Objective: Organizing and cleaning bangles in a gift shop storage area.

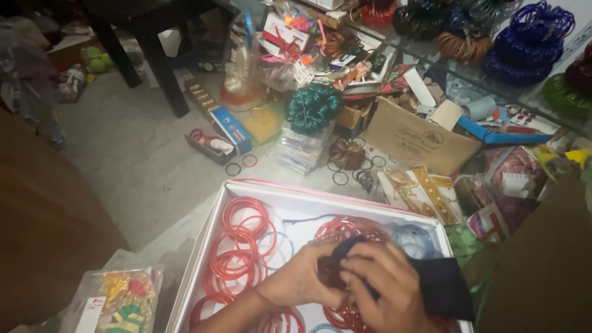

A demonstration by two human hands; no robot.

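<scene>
Both hands meet over a white shallow box (203, 237) at the bottom centre. My left hand (302, 277) grips a dark red bangle stack (328, 271), mostly hidden between the fingers. My right hand (385, 290) presses a black cloth (441, 283) against that stack, and the cloth trails off to the right. Inside the box lie loose red bangles (243, 237), another red pile (351, 228) and pale blue bangles (413, 237).
The grey floor (135, 160) holds clutter: a teal bangle bundle (313, 108) on clear boxes, a brown carton (416, 139), a blue box (231, 126), and loose rings. A packet of colourful items (120, 302) lies bottom left. Dark table legs (163, 68) stand at the back.
</scene>
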